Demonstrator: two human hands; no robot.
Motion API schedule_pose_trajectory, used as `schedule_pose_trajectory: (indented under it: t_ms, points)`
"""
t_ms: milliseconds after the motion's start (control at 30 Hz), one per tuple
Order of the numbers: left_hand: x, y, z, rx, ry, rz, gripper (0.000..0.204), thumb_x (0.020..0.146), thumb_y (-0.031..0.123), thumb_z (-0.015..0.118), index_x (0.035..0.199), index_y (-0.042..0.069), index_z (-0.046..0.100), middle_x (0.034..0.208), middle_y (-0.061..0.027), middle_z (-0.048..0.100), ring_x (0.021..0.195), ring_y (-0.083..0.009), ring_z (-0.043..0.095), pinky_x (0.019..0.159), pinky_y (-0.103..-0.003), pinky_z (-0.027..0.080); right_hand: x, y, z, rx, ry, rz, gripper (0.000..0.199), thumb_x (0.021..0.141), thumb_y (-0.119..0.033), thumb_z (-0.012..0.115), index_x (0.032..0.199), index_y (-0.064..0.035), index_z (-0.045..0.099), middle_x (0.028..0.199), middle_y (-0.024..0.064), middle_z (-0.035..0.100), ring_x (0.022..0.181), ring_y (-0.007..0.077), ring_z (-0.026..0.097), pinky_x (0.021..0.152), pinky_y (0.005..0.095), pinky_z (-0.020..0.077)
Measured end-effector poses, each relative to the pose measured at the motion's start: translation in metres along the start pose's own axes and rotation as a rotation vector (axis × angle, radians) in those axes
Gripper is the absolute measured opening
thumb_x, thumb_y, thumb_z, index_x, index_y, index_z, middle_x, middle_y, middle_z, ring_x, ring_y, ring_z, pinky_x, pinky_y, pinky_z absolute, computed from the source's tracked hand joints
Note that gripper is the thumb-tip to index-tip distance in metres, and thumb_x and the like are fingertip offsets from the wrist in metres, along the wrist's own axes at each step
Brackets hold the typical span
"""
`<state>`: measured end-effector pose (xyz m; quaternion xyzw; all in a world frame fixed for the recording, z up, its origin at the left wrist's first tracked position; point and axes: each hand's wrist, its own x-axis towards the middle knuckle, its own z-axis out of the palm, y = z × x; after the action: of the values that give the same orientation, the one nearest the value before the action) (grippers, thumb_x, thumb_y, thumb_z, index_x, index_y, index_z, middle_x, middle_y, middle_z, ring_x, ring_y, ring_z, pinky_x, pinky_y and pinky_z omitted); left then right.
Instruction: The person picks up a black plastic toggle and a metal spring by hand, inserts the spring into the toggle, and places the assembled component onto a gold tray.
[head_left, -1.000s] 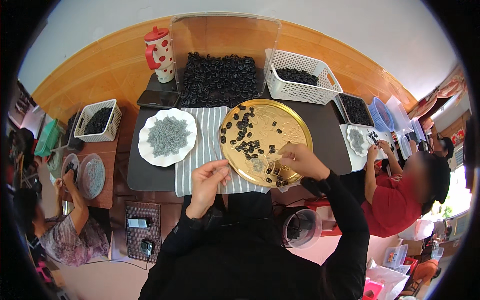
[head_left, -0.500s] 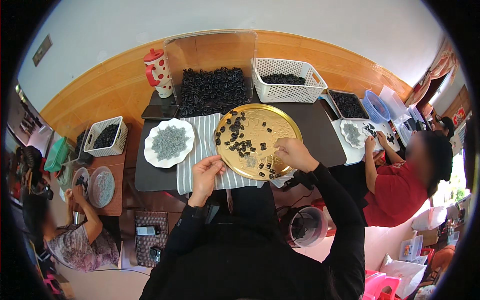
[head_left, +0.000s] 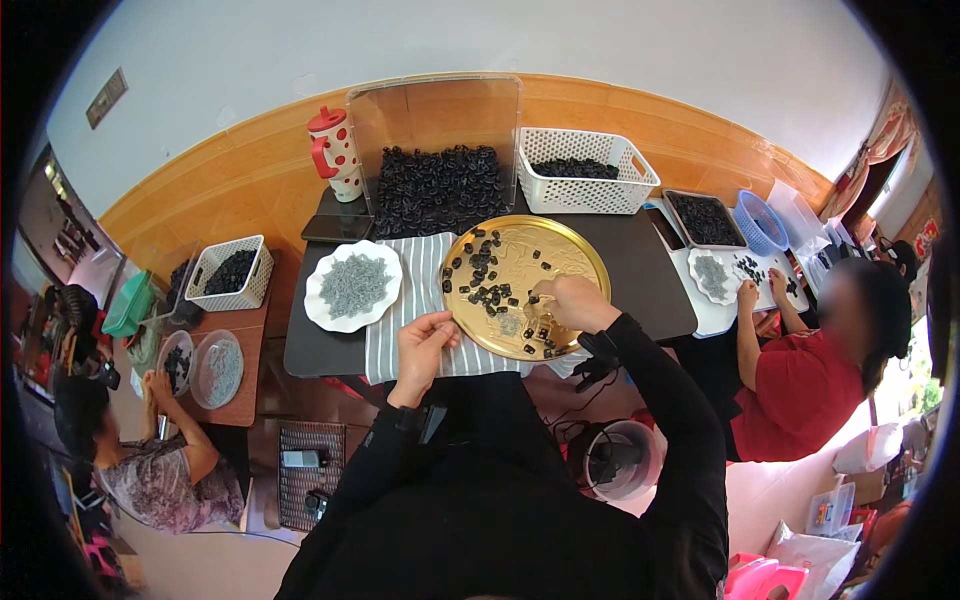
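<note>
A round gold tray [head_left: 575,240] holds several small black plastic pieces [head_left: 484,262], scattered mostly on its left half and near edge. A little heap of grey bits [head_left: 509,325] lies among them. My right hand [head_left: 577,302] is over the tray's right half, fingers bent down and drawn together among the black pieces. Whatever its fingertips hold is hidden. Beside the tray's near-left rim is my left hand [head_left: 424,350], thumb and forefinger pinched together. Anything between them is too small to make out. A striped grey cloth [head_left: 405,270] lies under the tray.
A scalloped white plate [head_left: 312,292] carries small clear-grey pieces. Behind stand a clear bin [head_left: 437,110] of black parts, a white basket [head_left: 585,197] and a red-dotted tumbler [head_left: 343,165]. Co-workers sit at the left [head_left: 165,480] and right [head_left: 800,395], handling similar parts.
My right hand has moved left over the tray, its fingertips now down among the black pieces. My left hand stays pinched near the rim. The whole view has shifted slightly.
</note>
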<state>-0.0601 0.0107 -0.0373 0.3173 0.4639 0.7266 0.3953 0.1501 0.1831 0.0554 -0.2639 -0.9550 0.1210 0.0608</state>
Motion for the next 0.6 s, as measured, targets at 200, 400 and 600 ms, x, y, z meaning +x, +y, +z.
schedule_pose_trajectory:
  t_ms: [200,400,600]
  points:
    - [-0.001,0.002,0.001,0.031,0.006,0.000,0.019,0.088,-0.002,0.056,0.107,-0.007,0.061,0.079,-0.0090,0.065,0.067,-0.0113,0.060,0.064,-0.022,0.049,0.006,0.003,0.012,0.067,-0.065,-0.006,0.026,0.073,-0.012,0.062,0.098,-0.0084,0.068,0.082,0.0187,0.065,0.082,0.0351,0.063,0.071,0.0427,0.0490]
    - [0.000,0.005,0.005,0.019,0.008,-0.029,0.020,0.089,-0.001,0.056,0.108,-0.006,0.060,0.082,-0.0082,0.065,0.069,-0.0113,0.060,0.065,-0.022,0.049,-0.009,0.026,0.006,0.133,0.120,0.044,0.025,0.074,-0.009,0.061,0.097,-0.0038,0.067,0.086,0.0210,0.062,0.081,0.0364,0.062,0.071,0.0437,0.0486]
    - [-0.004,0.009,0.003,0.042,0.015,-0.054,0.021,0.089,-0.002,0.056,0.109,-0.005,0.060,0.084,-0.0082,0.065,0.072,-0.0121,0.060,0.067,-0.023,0.049,-0.017,0.010,0.005,0.153,0.100,0.043,0.019,0.076,-0.008,0.058,0.092,-0.0025,0.064,0.082,0.0183,0.058,0.077,0.0362,0.060,0.068,0.0426,0.0489]
